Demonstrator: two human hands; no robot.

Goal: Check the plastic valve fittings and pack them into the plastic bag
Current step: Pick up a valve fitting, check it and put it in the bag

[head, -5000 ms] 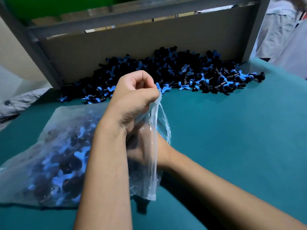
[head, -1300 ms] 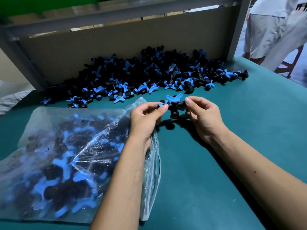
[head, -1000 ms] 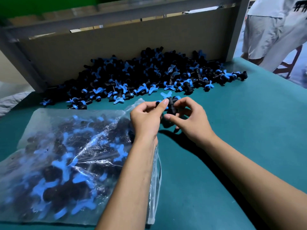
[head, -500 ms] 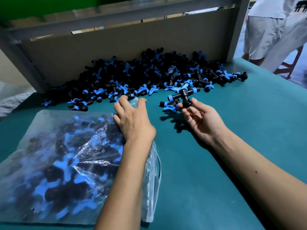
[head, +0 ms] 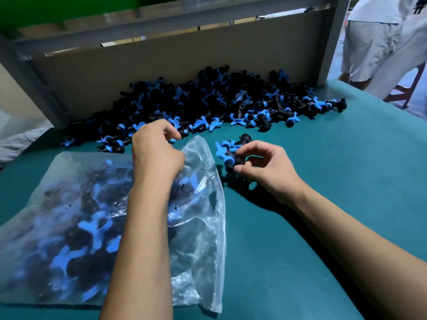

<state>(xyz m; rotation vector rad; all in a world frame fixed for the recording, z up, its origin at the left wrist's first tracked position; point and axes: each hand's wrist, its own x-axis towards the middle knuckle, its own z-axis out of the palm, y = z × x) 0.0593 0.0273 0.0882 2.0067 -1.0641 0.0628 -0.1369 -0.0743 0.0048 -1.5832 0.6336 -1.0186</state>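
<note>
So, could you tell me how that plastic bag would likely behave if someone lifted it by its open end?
The plastic bag looks thin and wrinkled, so it would probably flop and sag. It is well filled with valve fittings, so likely heavy, and they might shift toward the bottom. The mouth near the left hand is unsealed, so tipping could spill some.

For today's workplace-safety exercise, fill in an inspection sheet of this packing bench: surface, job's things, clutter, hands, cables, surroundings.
Surface: teal table top, flat.
Job's things: loose pile of valve fittings against the cardboard back panel; plastic bag lying flat, partly filled, mouth facing right.
Clutter: nothing seen.
Hands: left hand at the bag's mouth, fingers curled, grip unclear; right hand holds a few fittings above the table.
Cables: nothing seen.
Surroundings: another person in light clothes at top right; grey frame post.
</note>
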